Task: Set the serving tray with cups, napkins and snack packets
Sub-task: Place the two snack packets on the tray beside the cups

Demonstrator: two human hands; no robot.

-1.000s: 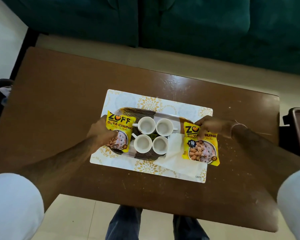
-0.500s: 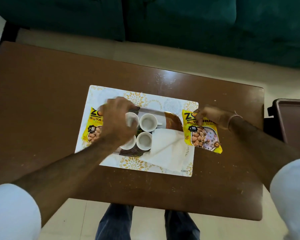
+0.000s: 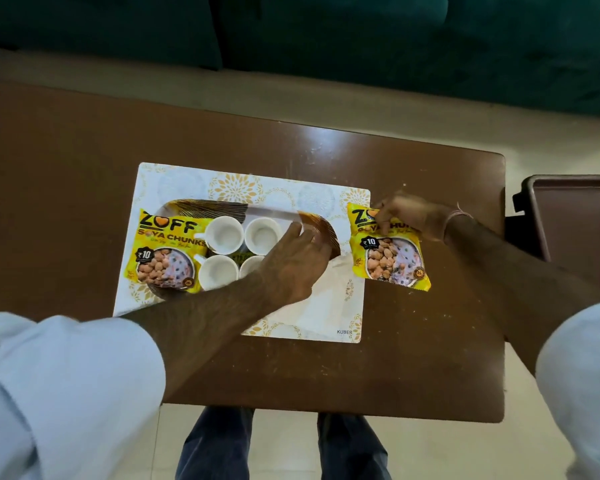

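A brown patterned serving tray (image 3: 321,227) lies on a white and gold placemat (image 3: 174,180). Several white cups (image 3: 223,235) stand in the tray's middle. One yellow soya chunks packet (image 3: 168,251) rests on the tray's left end. My left hand (image 3: 293,263) reaches across the cups to the tray's right part, fingers apart, holding nothing. A white napkin (image 3: 321,308) lies under and in front of that hand. My right hand (image 3: 411,216) pinches the top of a second yellow packet (image 3: 390,259), which lies off the tray at the mat's right edge.
The mat sits on a brown wooden table (image 3: 66,168). A dark green sofa (image 3: 361,46) runs behind it. A brown plastic piece of furniture (image 3: 575,216) stands at the right. My legs (image 3: 284,445) are at the table's front edge.
My left hand let go of the left packet and moved right over the cups to the tray's right part. My right hand drew the second packet off to the right.
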